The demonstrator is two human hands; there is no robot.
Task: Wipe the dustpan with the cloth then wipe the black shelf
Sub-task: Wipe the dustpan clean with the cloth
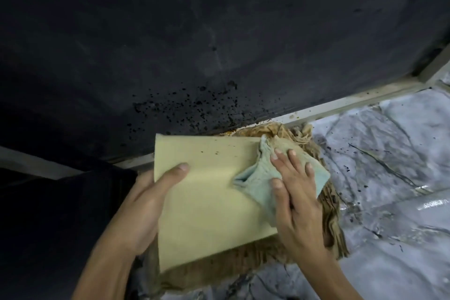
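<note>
My two hands wiping a pale yellow dustpan over a brown mat, black shelf behind.

My left hand point(143, 204) has its grip closed on the dustpan point(207, 202) at its left edge, thumb on top, fingers hidden beneath. My right hand point(295, 192) lies flat w/ fingers spread, pressing a light blue-green cloth point(253, 182) onto the pan's upper right part; grip not wrapped round it, just palm & fingers on top. The cloth is bunched, one corner hanging past the pan's right edge. A few dark specks sit near the pan's top edge. Under the pan: a frayed brown mat point(331, 214) on a grey marbled floor point(389, 153). The black shelf point(194, 31) fills the top of the view, w/ black crumbs point(194, 102) scattered near its front edge.
</note>
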